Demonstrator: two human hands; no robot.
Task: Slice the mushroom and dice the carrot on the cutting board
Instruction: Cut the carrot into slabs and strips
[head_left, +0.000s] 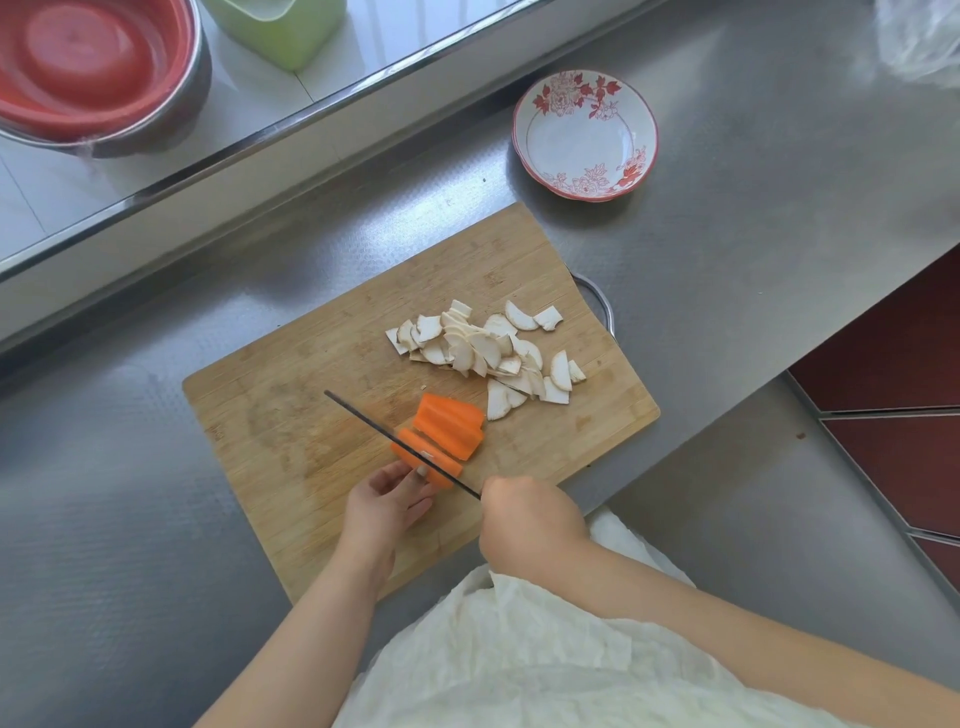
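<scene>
Mushroom (488, 353) done: pale slices lie heaped on the far right part of the cutting board (291, 410). Carrot (441, 434) sits mid-board near the front edge, so far only in long pieces, no dice visible. Left hand (387, 501) has fingertips curled together pinning the near piece; right hand (524, 525) is fisted on the handle of the knife (400, 441), blade across it.

Orange carrot (447, 431), pale cream mushroom slices (488, 351), tan wooden cutting board (291, 415), grey counter (727, 270); white bowl (584, 137) with red, seemingly floral, pattern.
</scene>
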